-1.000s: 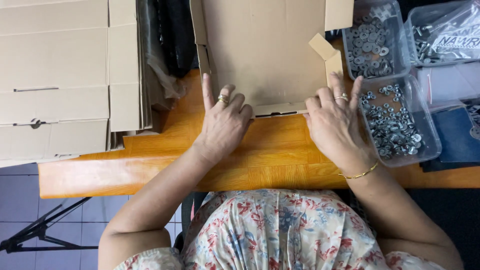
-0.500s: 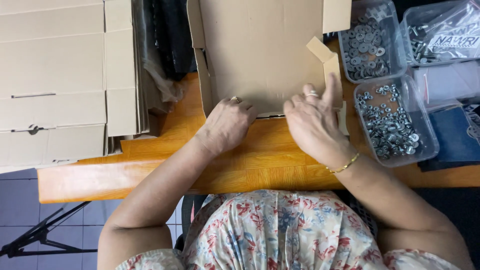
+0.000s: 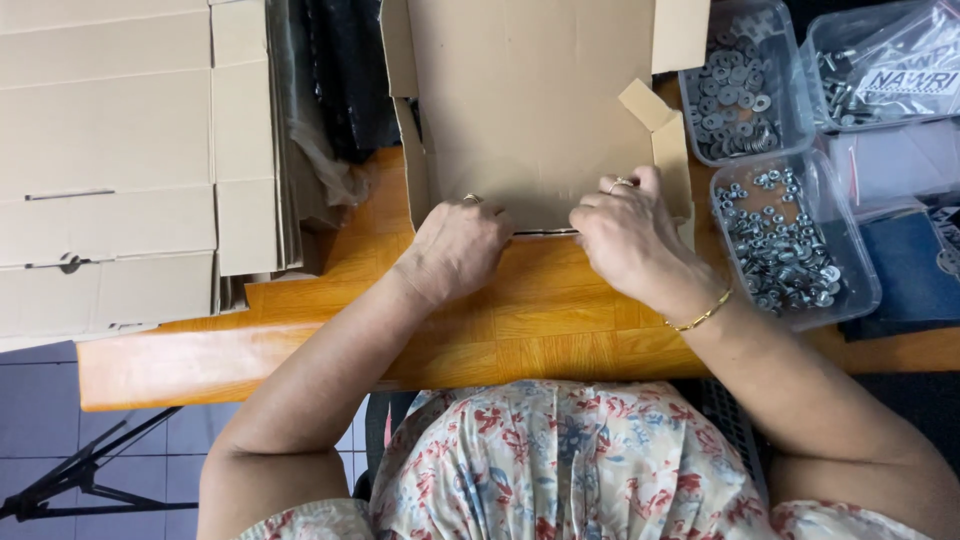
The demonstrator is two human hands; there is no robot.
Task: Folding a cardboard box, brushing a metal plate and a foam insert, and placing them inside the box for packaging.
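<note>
A brown cardboard box blank (image 3: 530,110) lies on the orange wooden table (image 3: 520,320), its side flaps partly raised. My left hand (image 3: 462,245) grips the near edge of the cardboard at the left, fingers curled over it. My right hand (image 3: 625,235) grips the same near edge at the right, next to a folded-up side flap (image 3: 668,150). Both hands wear rings; the right wrist carries a gold bracelet. The near flap is folded up under my fingers.
A stack of flat cardboard blanks (image 3: 120,160) lies at the left. Two clear plastic tubs of metal nuts and washers (image 3: 790,240) (image 3: 735,90) stand at the right, with another tub of bolts (image 3: 880,60) behind. Dark bags (image 3: 345,70) lie beyond the box.
My hands went from lying flat and open on the cardboard to curling shut on its near edge, and they moved closer together as the near flap folded up.
</note>
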